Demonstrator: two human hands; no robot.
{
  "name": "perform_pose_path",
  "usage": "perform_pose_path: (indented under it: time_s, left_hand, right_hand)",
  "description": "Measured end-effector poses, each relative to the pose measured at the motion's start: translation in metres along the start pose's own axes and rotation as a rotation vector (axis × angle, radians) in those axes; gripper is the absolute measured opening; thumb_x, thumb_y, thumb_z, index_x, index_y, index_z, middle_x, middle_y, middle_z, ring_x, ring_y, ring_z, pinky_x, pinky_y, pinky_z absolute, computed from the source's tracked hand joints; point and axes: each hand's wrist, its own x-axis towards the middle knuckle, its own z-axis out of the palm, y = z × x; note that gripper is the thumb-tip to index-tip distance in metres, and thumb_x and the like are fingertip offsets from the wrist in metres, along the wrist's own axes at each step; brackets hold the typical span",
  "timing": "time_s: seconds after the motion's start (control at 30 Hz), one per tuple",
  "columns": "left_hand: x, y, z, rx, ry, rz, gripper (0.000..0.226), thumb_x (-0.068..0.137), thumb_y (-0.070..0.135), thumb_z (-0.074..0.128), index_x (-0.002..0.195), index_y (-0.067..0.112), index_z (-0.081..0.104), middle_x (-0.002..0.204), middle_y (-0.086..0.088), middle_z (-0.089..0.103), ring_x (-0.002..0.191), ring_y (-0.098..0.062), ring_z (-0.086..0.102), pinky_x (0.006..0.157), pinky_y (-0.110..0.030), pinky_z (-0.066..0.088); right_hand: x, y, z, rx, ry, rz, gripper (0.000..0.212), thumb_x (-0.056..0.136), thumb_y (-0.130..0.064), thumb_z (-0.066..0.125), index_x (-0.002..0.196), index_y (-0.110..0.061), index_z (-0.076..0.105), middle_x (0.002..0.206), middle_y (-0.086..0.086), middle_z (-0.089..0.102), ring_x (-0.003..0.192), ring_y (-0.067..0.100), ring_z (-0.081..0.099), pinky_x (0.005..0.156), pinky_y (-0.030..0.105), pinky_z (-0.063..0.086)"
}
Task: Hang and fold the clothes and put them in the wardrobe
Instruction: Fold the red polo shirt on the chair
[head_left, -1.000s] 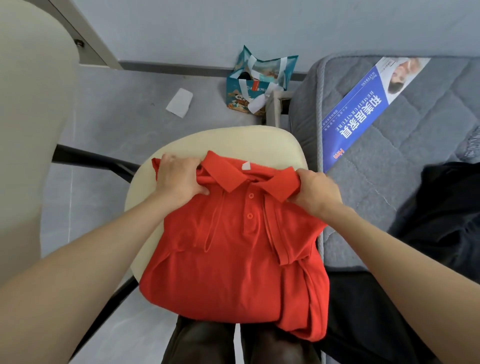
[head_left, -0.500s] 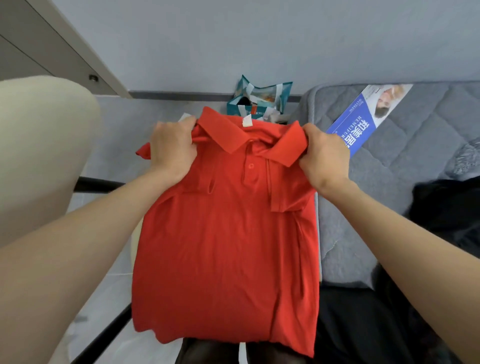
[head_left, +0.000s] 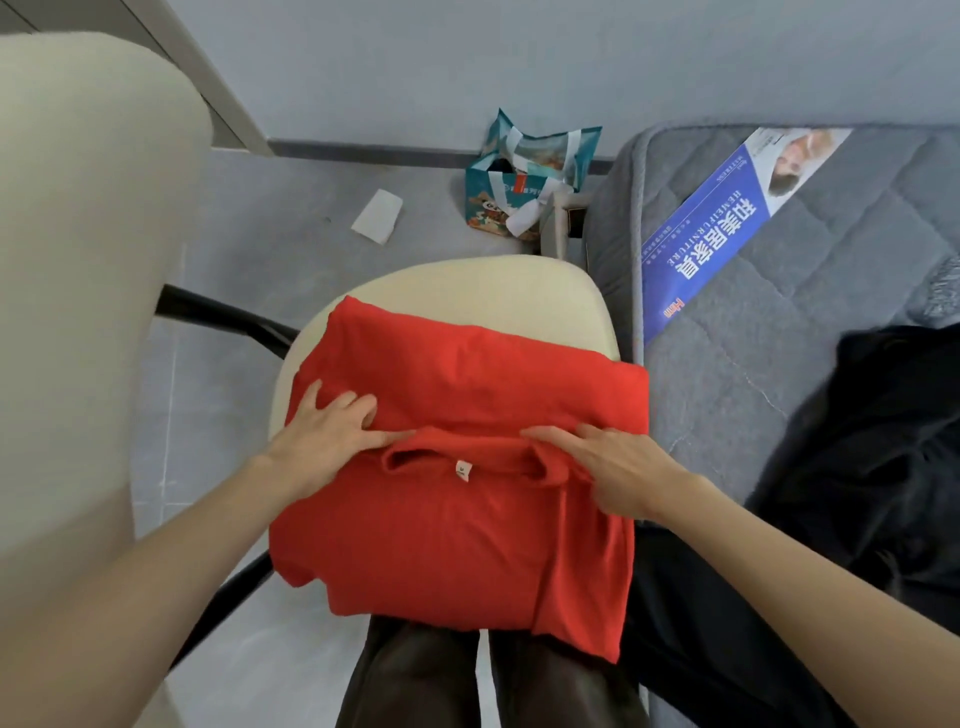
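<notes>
A red polo shirt (head_left: 467, 395) lies folded on the cream chair seat (head_left: 493, 291), its collar and small white label turned toward me. My left hand (head_left: 327, 436) rests flat on the shirt at the collar's left end, fingers spread. At the collar's right end my right hand (head_left: 608, 462) presses the cloth with straight fingers. The shirt's near edge hangs over the seat above my dark trousers.
A grey mattress (head_left: 810, 291) with a blue printed sheet (head_left: 727, 228) stands to the right, dark clothes (head_left: 883, 467) piled on it. A teal gift bag (head_left: 524, 182) and a white paper (head_left: 376, 215) lie on the floor. A cream chair back (head_left: 78, 260) fills the left.
I lifted the shirt by its shoulders, flipped it and laid it back on the seat with the collar toward me. Both hands let go and now lie flat on it.
</notes>
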Motion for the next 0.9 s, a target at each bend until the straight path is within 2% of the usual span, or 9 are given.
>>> perform_pose_path:
  time_s: [0.13, 0.23, 0.33, 0.37, 0.43, 0.53, 0.63, 0.73, 0.9]
  left_hand:
    - [-0.007, 0.014, -0.002, 0.011, 0.34, 0.141, 0.06, 0.065, -0.004, 0.07, 0.106, 0.039, 0.072, 0.134, -0.003, 0.049, 0.117, -0.027, 0.048, 0.097, -0.045, 0.042]
    - [-0.003, 0.022, -0.006, 0.032, 0.174, 0.208, 0.04, 0.082, 0.008, 0.054, 0.106, 0.034, 0.072, 0.141, 0.004, 0.041, 0.125, -0.018, 0.041, 0.109, -0.04, 0.029]
    - [0.003, 0.027, -0.019, -0.023, 0.326, 0.163, 0.026, 0.078, 0.004, 0.061, 0.082, 0.026, 0.073, 0.112, 0.003, 0.059, 0.099, -0.019, 0.057, 0.096, -0.039, 0.039]
    - [0.008, 0.028, -0.025, -0.1, 0.426, 0.117, 0.024, 0.076, 0.001, 0.062, 0.082, 0.021, 0.072, 0.107, 0.0, 0.061, 0.095, -0.022, 0.059, 0.091, -0.039, 0.041]
    - [0.021, 0.029, -0.036, -0.232, 0.544, -0.036, 0.035, 0.08, 0.0, 0.058, 0.11, 0.016, 0.067, 0.124, -0.007, 0.056, 0.112, -0.028, 0.054, 0.095, -0.043, 0.04]
    - [0.045, 0.021, -0.053, -0.197, 0.396, -0.212, 0.054, 0.095, 0.02, 0.051, 0.146, 0.024, 0.033, 0.156, -0.008, 0.021, 0.143, -0.03, 0.02, 0.113, -0.053, 0.021]
    - [0.063, 0.006, -0.062, -0.151, 0.165, -0.248, 0.064, 0.097, 0.031, 0.048, 0.151, 0.031, 0.013, 0.155, -0.003, 0.02, 0.143, -0.028, 0.017, 0.111, -0.065, 0.004]
    - [0.071, -0.004, -0.065, -0.073, 0.155, -0.275, 0.061, 0.092, 0.022, 0.058, 0.145, 0.027, 0.028, 0.135, -0.004, 0.042, 0.126, -0.026, 0.041, 0.112, -0.062, 0.002]
    - [0.07, -0.013, -0.066, 0.023, 0.223, -0.338, 0.042, 0.09, 0.008, 0.053, 0.128, 0.019, 0.04, 0.112, -0.004, 0.059, 0.106, -0.026, 0.057, 0.106, -0.035, 0.026]
  right_hand:
    - [-0.002, -0.011, -0.002, 0.033, -0.118, -0.064, 0.073, 0.083, -0.012, 0.045, 0.14, -0.054, 0.029, 0.11, -0.004, 0.042, 0.107, 0.022, 0.048, 0.071, 0.032, 0.043]
    - [0.0, -0.016, -0.002, 0.112, -0.282, -0.02, 0.065, 0.083, -0.012, 0.047, 0.137, -0.047, 0.044, 0.122, 0.0, 0.05, 0.113, 0.022, 0.052, 0.085, 0.026, 0.043]
    - [0.007, -0.014, -0.016, 0.363, -0.279, 0.114, 0.05, 0.083, -0.012, 0.047, 0.124, -0.037, 0.061, 0.11, -0.003, 0.065, 0.081, 0.019, 0.07, 0.067, 0.017, 0.05]
    - [0.009, -0.012, -0.021, 0.433, -0.158, 0.153, 0.046, 0.082, -0.011, 0.046, 0.118, -0.034, 0.064, 0.099, -0.003, 0.069, 0.07, 0.017, 0.07, 0.064, 0.02, 0.053]
    - [0.014, -0.006, -0.028, 0.395, 0.223, 0.187, 0.039, 0.082, -0.01, 0.05, 0.113, -0.029, 0.065, 0.097, -0.005, 0.069, 0.085, 0.015, 0.066, 0.074, 0.027, 0.052]
    - [0.028, 0.008, -0.039, 0.319, 0.519, 0.259, 0.043, 0.081, -0.011, 0.057, 0.123, -0.023, 0.057, 0.121, -0.001, 0.056, 0.113, 0.023, 0.047, 0.083, 0.034, 0.044]
    - [0.046, 0.021, -0.048, 0.307, 0.281, 0.36, 0.058, 0.078, -0.022, 0.07, 0.131, -0.02, 0.047, 0.128, 0.007, 0.049, 0.118, 0.03, 0.043, 0.092, 0.039, 0.041]
    - [0.057, 0.024, -0.048, 0.233, 0.059, 0.39, 0.064, 0.071, -0.035, 0.079, 0.121, -0.014, 0.046, 0.12, 0.009, 0.056, 0.112, 0.031, 0.05, 0.084, 0.038, 0.043]
    - [0.062, 0.023, -0.057, 0.137, 0.075, 0.379, 0.05, 0.066, -0.035, 0.082, 0.105, -0.016, 0.057, 0.107, 0.007, 0.062, 0.102, 0.032, 0.058, 0.068, 0.033, 0.038]
